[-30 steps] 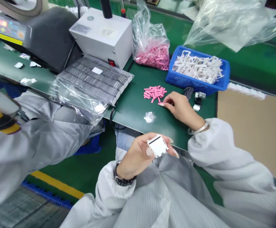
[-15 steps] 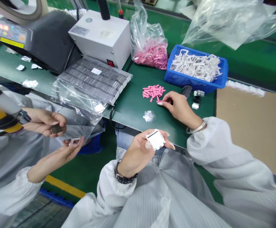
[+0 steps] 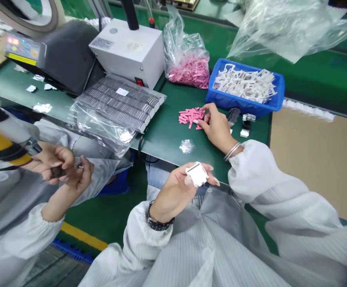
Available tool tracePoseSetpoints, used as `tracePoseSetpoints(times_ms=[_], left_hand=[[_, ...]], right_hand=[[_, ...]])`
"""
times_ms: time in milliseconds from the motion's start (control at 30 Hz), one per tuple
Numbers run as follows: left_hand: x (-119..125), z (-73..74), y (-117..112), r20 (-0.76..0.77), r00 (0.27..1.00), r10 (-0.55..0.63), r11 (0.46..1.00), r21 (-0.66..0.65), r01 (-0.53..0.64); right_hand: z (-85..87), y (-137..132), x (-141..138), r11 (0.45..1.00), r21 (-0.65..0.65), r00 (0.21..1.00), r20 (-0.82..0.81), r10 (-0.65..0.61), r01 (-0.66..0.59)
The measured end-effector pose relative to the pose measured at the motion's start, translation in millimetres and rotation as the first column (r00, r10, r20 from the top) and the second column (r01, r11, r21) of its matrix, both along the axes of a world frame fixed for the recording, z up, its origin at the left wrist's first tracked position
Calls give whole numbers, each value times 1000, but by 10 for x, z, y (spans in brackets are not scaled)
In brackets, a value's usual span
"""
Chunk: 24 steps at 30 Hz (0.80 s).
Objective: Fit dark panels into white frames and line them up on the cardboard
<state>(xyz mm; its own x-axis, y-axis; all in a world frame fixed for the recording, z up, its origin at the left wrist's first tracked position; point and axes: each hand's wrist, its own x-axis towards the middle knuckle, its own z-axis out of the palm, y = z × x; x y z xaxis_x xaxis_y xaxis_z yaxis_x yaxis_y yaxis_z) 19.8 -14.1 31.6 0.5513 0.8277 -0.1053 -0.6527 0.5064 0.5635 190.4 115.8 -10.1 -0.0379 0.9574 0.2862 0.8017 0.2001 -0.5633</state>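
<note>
My left hand (image 3: 179, 189) is closed on a small white plastic part (image 3: 197, 174), square and flat with a dark line along its upper edge. The part lies over the fingers, its face turned up, with the thumb on its left side. My right hand (image 3: 216, 125) touches the right side of a pile of pink strips (image 3: 189, 116) on the green table. Its thumb and forefinger are apart, with strips lying between and beside them. Just below the pile lies a small clump of clear film (image 3: 187, 146).
A blue bin (image 3: 245, 104) of white frames, a bag of pink strips (image 3: 188, 69) and a grey box-shaped machine (image 3: 128, 50) stand behind. Bagged grey pieces (image 3: 118, 101) lie left; cardboard (image 3: 316, 159) lies right. A co-worker's hands (image 3: 64, 169) hold a dark piece.
My right hand has moved slightly left and up, from a single strip at the pile's lower edge onto its right side. My left hand barely moved. The co-worker's hands came together.
</note>
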Motion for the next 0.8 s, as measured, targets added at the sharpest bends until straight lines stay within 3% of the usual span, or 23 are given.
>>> tracePoseSetpoints(times_ms=[133,400,600,800], left_hand=[[9,0,-16,18,1000,7,1000,-14,-7],[29,6,-22,-12,999,30,999,-37,-30],[56,12,-24,-60,998,25,998,-58,-28],[47,4,-32,-28,998,48,997,-52,-49]], right_hand=[[-30,53,20,997,45,996,-58,66,-63],[-10,38,32,993,103,992,-106,67,-56],[-37,40,30,994,99,998,-35,50,-46],[19,55,10,988,152,992,-122,39,-20]])
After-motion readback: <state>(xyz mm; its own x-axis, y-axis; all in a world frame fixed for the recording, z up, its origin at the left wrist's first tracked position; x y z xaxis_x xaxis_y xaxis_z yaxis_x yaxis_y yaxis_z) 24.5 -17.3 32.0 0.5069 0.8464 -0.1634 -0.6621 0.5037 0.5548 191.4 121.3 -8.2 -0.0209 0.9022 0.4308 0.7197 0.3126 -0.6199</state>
